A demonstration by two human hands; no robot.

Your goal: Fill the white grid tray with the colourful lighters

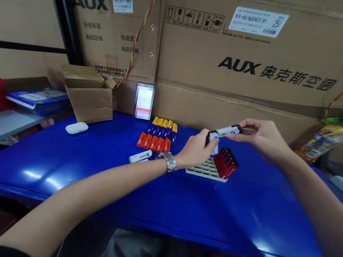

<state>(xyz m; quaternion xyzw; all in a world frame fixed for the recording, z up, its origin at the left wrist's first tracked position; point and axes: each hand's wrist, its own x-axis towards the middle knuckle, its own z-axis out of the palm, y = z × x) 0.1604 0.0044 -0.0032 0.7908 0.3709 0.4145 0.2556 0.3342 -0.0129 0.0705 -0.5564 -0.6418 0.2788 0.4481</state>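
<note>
Above the tray, my left hand [194, 150] is closed on a white lighter [214, 146] with a dark end. My right hand [258, 134] pinches another white lighter [227, 130], dark at its far end, close to the first one. Below them lies a white compartment tray [204, 175], partly covered by my left hand. A dark red open-topped holder [227, 164] stands at its right side. Left of my left hand are a row of red lighters [154, 143], a row of yellow-and-blue lighters [164, 128] and a white lighter [140, 156], with another partly hidden beside my wrist.
On the blue table [158, 201] a white oval case [77, 128] lies at the left. An open cardboard box [91, 101] and a phone with a lit screen [144, 101] stand behind. Large cartons [188, 69] wall off the back. A bottle [327, 138] leans at the right.
</note>
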